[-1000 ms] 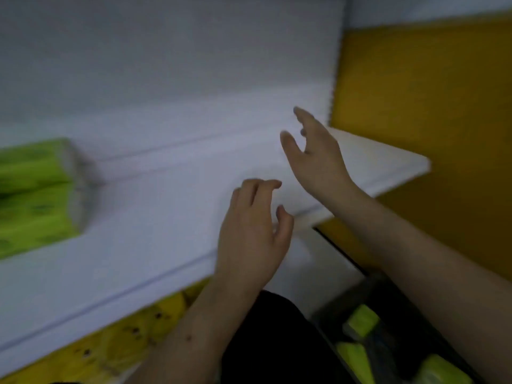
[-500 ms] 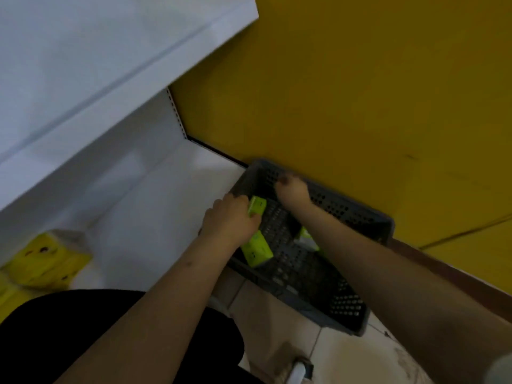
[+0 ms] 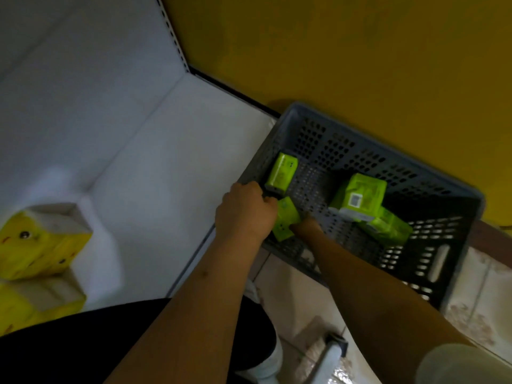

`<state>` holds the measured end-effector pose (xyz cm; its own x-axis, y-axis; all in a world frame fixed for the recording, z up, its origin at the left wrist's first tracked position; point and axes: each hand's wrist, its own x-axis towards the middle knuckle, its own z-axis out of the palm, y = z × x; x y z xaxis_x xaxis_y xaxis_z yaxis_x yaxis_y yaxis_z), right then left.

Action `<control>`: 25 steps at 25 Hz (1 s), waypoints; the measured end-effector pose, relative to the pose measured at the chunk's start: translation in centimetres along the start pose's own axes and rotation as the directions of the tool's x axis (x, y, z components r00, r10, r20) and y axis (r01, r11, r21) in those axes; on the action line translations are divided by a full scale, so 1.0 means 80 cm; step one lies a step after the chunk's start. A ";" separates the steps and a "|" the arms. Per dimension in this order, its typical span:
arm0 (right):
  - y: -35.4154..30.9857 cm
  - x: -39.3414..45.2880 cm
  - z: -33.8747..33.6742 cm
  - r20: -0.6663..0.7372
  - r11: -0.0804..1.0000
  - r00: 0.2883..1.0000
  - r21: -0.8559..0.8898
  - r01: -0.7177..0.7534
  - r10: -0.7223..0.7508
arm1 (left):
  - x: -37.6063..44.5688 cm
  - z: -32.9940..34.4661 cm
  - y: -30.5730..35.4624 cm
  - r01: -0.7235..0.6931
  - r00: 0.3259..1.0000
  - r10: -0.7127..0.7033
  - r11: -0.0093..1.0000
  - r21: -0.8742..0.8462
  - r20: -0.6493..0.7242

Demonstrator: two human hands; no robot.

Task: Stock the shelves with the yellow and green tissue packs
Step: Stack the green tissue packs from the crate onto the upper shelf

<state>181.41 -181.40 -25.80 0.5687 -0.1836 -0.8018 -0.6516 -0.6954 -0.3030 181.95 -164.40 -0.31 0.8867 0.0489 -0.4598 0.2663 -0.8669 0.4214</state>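
Note:
A grey perforated crate (image 3: 432, 261) sits on the floor against the yellow wall and holds green tissue packs. My left hand (image 3: 245, 214) reaches over the crate's near left corner and grips a green tissue pack (image 3: 285, 221). My right hand (image 3: 304, 225) presses against the same pack's lower right end, its fingers hidden beneath it. Another green pack (image 3: 281, 176) leans on the crate's left wall. Two more green packs (image 3: 357, 196) (image 3: 388, 228) lie at the right. Yellow tissue packs (image 3: 41, 245) are stacked on the white bottom shelf (image 3: 166, 176).
A yellow wall (image 3: 346, 51) rises behind the crate. A perforated shelf upright (image 3: 173, 37) stands at the shelf's back corner. Tiled floor (image 3: 293, 297) lies between me and the crate, with a white metal object (image 3: 329, 356) near my feet.
My view swung down from the upper shelf to the crate. Both hands dropped into the crate; the left took hold of a green pack and the right drew back toward it.

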 end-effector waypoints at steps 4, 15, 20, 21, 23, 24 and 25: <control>-0.025 -0.008 0.008 -0.018 0.998 0.999 0.040 -0.038 0.039 | 0.019 -0.001 -0.001 0.051 0.997 -0.056 0.995 -0.091 -0.051; -0.034 -0.075 -0.032 -0.236 0.942 0.963 0.275 0.192 -0.128 | 0.016 -0.015 0.003 0.050 0.997 -0.059 0.979 -0.195 -0.042; -0.041 -0.171 -0.126 -0.361 0.819 0.899 0.418 0.394 -0.248 | -0.019 -0.041 0.019 0.030 0.998 -0.045 0.960 -0.277 -0.049; -0.042 -0.195 -0.145 -0.371 0.782 0.887 0.452 0.430 -0.273 | -0.030 -0.048 0.025 0.020 0.998 -0.039 0.957 -0.289 -0.059; -0.051 -0.248 -0.181 -0.395 0.679 0.857 0.531 0.506 -0.330 | -0.055 -0.064 0.042 -0.005 0.995 -0.026 0.948 -0.318 -0.093; -0.057 -0.275 -0.197 -0.416 0.606 0.843 0.588 0.535 -0.341 | -0.068 -0.073 0.052 -0.015 0.995 -0.020 0.936 -0.353 -0.096; -0.063 -0.307 -0.215 -0.431 0.528 0.835 0.647 0.550 -0.342 | -0.081 -0.082 0.064 -0.024 0.996 -0.011 0.917 -0.398 -0.086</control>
<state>179.37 -185.32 4.28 0.9140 -0.2153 -0.3440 -0.3560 -0.0186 -0.9343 180.03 -165.88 9.93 0.9129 0.1010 -0.3955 0.3733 -0.5985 0.7089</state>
